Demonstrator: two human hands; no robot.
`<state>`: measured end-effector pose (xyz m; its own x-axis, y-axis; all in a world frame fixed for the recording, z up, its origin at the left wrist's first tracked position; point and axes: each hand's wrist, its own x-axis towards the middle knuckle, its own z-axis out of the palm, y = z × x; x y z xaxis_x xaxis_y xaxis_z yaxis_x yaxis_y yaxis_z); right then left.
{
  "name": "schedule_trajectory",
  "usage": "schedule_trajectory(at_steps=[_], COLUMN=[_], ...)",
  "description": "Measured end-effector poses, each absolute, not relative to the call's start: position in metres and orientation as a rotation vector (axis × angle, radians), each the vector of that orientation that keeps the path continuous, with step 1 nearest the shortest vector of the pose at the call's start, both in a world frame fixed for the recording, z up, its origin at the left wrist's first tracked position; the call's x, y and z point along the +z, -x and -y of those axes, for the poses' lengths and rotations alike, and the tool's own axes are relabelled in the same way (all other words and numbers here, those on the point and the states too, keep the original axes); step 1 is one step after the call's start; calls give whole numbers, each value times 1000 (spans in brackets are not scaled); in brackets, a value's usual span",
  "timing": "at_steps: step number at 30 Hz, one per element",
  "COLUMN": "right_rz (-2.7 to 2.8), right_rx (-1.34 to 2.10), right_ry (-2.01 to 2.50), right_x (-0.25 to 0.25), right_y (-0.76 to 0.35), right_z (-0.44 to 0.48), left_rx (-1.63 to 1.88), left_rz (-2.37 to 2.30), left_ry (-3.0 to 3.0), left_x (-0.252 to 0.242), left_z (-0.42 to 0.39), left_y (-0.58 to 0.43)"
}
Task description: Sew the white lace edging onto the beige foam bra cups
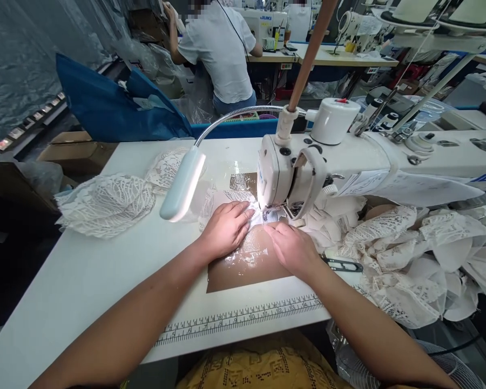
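White lace fabric (221,201) lies under the head of a white sewing machine (273,173). My left hand (228,228) rests flat on this lace, just left of the needle area, fingers stretched out. Close to the needle on the right, my right hand (292,247) has its fingers pressed together at the fabric's edge; what they pinch is too small to make out. Beneath both hands a shiny brown sheet (243,270) covers part of the white table (146,270).
Lace pieces (107,205) lie at the left; more are heaped (413,259) at the right. Thread snips (344,265) sit beside my right wrist. A lamp (183,183) hangs over the table. A printed ruler (243,317) runs along the front edge. Another person (222,54) sits beyond.
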<state>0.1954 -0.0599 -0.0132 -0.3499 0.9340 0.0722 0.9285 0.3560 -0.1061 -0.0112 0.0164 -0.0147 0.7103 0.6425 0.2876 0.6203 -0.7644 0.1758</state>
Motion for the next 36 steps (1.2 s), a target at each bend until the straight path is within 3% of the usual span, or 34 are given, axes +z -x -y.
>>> schedule_trajectory(at_steps=[10, 16, 20, 27, 36], right_rz=[2527, 2530, 2585, 2668, 2436], right_rx=[317, -180, -301, -308, -138], right_ry=[1798, 1780, 1662, 1547, 1436], right_x=[42, 15, 6, 10, 3], right_y=[-239, -290, -301, -308, -312], right_z=[105, 145, 151, 145, 153], left_rx=[547, 201, -62, 276, 257], left_rz=[-1181, -771, -497, -1015, -1148], left_ry=[-2651, -2462, -2290, -2092, -1802], left_x=[-8, 31, 52, 48, 33], left_z=[-17, 6, 36, 27, 7], left_y=[20, 29, 26, 34, 44])
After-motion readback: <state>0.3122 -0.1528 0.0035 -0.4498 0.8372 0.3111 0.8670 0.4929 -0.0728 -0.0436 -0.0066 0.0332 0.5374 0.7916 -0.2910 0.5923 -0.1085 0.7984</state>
